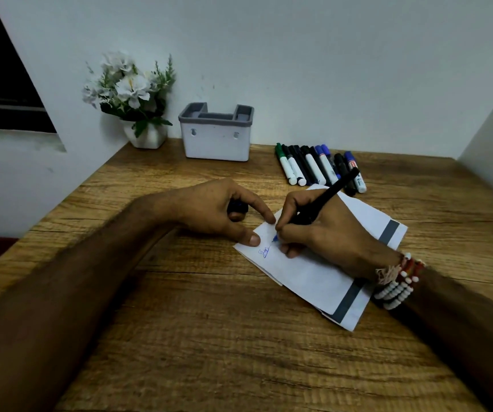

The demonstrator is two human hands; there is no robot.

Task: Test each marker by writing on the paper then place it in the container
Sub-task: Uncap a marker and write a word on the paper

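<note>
Step in hand: test-writing. My right hand [328,233] pinches the blue marker [328,194], tip on the paper [313,278]. My left hand [218,212] pins the paper's left corner, fingers curled round the cap [237,207]. Next I judge: recap, carry far-left to the container [217,144].

You have a white pot [145,137] of white flowers [129,83] at the wooden table's [209,337] far left corner — against the pale wall [328,55].

One container [217,141]. Right of it, about nine markers [313,166], overlapping. In front of it, one paper [322,275], one marker [325,200] in the right hand [328,233], one dark cap [237,207] in the left hand [209,209]. Left of it, one flower pot [147,136].
</note>
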